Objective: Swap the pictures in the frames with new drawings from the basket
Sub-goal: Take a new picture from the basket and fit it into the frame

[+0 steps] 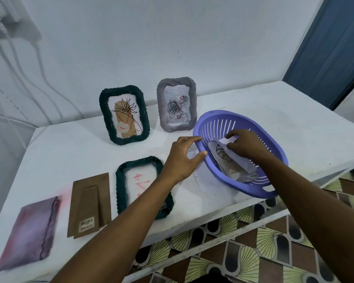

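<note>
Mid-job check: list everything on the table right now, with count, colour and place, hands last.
Standing frames: 2; dark green and grey; against the back wall.
Flat frame: 1, dark green, front centre, partly under the left forearm.
Backing board: 1, brown, left of the flat frame.
Purple picture: 1, purplish pink, far left.
Basket: 1, purple, tilted, right side.
Drawings: several, white and tan, inside the basket.
Table: 1, white.
Left hand: on the basket's rim.
Right hand: in the basket, on the drawings.
</note>
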Demonstrator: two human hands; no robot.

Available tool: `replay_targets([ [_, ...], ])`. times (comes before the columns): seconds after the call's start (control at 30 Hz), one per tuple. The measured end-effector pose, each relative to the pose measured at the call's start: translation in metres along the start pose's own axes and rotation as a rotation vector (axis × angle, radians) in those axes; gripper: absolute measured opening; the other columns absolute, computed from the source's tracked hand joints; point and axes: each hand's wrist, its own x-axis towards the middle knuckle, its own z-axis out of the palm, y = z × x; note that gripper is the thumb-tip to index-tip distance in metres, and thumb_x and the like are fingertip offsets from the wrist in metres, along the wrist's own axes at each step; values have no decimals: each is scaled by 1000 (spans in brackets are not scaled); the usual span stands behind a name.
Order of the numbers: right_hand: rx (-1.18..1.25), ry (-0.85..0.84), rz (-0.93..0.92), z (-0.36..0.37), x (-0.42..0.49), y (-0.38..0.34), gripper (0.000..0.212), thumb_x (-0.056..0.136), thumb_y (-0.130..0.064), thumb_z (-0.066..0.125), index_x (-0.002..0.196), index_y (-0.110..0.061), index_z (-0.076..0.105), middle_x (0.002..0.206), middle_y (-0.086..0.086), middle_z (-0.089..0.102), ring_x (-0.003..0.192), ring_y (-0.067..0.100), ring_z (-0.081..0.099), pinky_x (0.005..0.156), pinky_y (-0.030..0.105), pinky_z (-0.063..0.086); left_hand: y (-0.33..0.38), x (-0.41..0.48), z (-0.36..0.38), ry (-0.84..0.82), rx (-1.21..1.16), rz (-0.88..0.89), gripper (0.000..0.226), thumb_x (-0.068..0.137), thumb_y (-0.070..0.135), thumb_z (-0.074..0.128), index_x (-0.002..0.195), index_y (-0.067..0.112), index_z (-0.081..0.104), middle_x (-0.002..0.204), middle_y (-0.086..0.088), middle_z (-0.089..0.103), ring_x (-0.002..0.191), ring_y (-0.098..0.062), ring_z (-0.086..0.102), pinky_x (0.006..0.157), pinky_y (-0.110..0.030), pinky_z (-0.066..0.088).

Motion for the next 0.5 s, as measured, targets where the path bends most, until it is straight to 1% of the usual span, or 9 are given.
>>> replay_targets([
  [0.1, 12, -2, 15, 1, 1, 1, 39, 78, -15, 75, 116, -14, 65, 122, 8, 65, 99, 25, 63, 75, 24, 42, 1, 0, 0, -2, 7, 0, 45, 87, 38, 68, 130, 31, 56, 131, 3, 50, 126, -15, 44, 103, -29, 39],
  [0.17, 26, -7, 6, -4, -1, -1, 39, 77, -12, 75, 115, -15, 64, 117, 10, 66, 86, 21, 61, 66, 20, 39, 1, 0, -1, 6, -4, 9, 46, 87, 39, 68, 130, 33, 55, 131, 3, 48, 126, -15, 44, 105, -36, 42],
  [0.23, 61, 10, -23, -13, -5, -11, 38, 79, -11, 72, 116, -16, 63, 97, 8, 71, 71, 13, 59, 56, 20, 38, 2, -1, -3, 30, -21, 13, 47, 87, 41, 67, 131, 36, 53, 132, 5, 46, 126, -15, 44, 103, -40, 45],
  [0.3, 146, 61, -73, -26, -12, -29, 36, 81, -11, 70, 115, -19, 64, 76, 2, 70, 64, 5, 58, 56, 16, 39, 5, -2, -8, 73, -49, -2, 48, 88, 40, 66, 133, 36, 50, 133, 9, 45, 123, -13, 46, 100, -40, 47],
  [0.33, 224, 94, -106, -33, -16, -41, 35, 80, -11, 70, 114, -21, 64, 72, 0, 70, 63, 4, 58, 56, 17, 40, 7, -2, -12, 97, -80, -16, 48, 89, 38, 66, 134, 35, 50, 134, 10, 47, 121, -13, 48, 99, -38, 48],
  [0.4, 454, 111, -170, -45, -28, -67, 36, 80, -10, 70, 112, -25, 64, 70, -3, 69, 62, 7, 57, 57, 20, 41, 14, -5, -20, 132, -186, -68, 51, 91, 34, 64, 139, 34, 45, 136, 7, 51, 117, -14, 54, 96, -32, 49],
  [0.43, 583, 88, -195, -48, -35, -81, 37, 81, -9, 70, 113, -27, 64, 71, -2, 68, 62, 8, 56, 56, 20, 42, 17, -8, -26, 139, -270, -101, 52, 93, 35, 62, 140, 37, 41, 135, 4, 53, 114, -13, 57, 96, -31, 49],
  [0.5, 798, 11, -231, -49, -48, -104, 41, 82, -3, 69, 115, -26, 63, 74, 3, 67, 64, 12, 58, 54, 23, 46, 21, -15, -39, 151, -455, -165, 54, 95, 36, 58, 142, 44, 33, 124, 0, 62, 107, -10, 62, 94, -31, 50],
])
